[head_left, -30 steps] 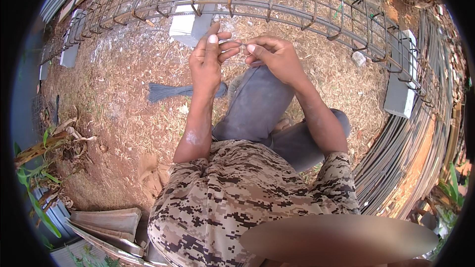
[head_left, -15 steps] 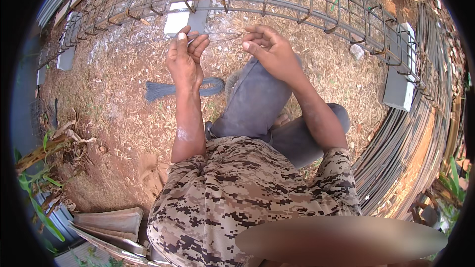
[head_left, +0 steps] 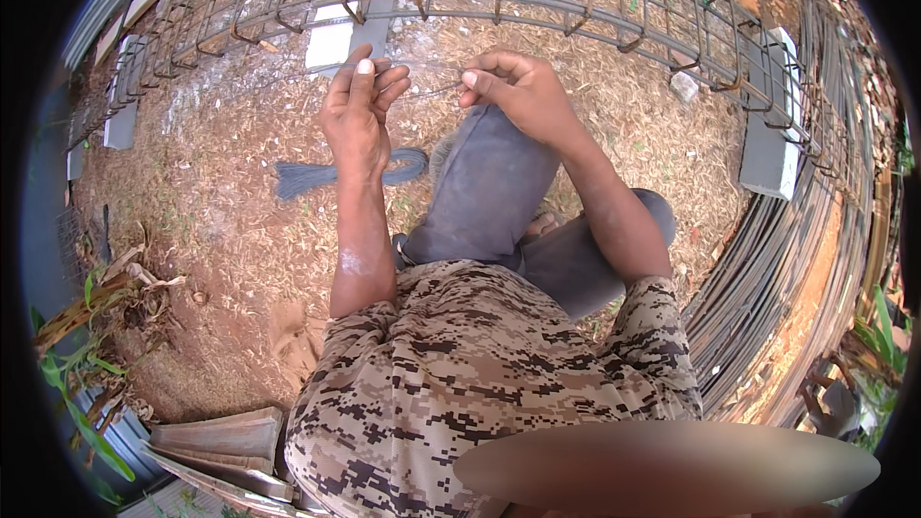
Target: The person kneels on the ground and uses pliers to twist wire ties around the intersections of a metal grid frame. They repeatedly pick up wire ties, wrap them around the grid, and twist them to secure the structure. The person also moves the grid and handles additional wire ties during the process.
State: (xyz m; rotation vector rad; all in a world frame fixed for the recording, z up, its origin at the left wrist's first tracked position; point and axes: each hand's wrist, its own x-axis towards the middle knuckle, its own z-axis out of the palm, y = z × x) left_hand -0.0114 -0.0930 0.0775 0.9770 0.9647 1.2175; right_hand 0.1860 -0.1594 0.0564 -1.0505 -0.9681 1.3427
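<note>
Your biggest risk, as I judge it, is the thin tie wire (head_left: 432,88) slipping or springing out of your grip: it is fine and hard to see against the straw, and if the pinch on either end loosens, the free end could whip toward your fingers or drop into the litter on the ground. The bent hook ends on the rebar cage (head_left: 537,0) just beyond your knuckles could also snag skin if you push your hands farther away. Your left hand (head_left: 357,110) is half closed, thumb up and fingers curled, pinching the left end of the wire between thumb and fingertips. Your right hand (head_left: 523,91) is closed more tightly, thumb and forefinger pressed together on the right end, the other fingers folded in. The wire runs between both hands, above your raised knee and just near of the cage's lower bars. The bundle of spare tie wire (head_left: 350,173) lies on the ground to the left of that knee, under your left wrist.
</note>
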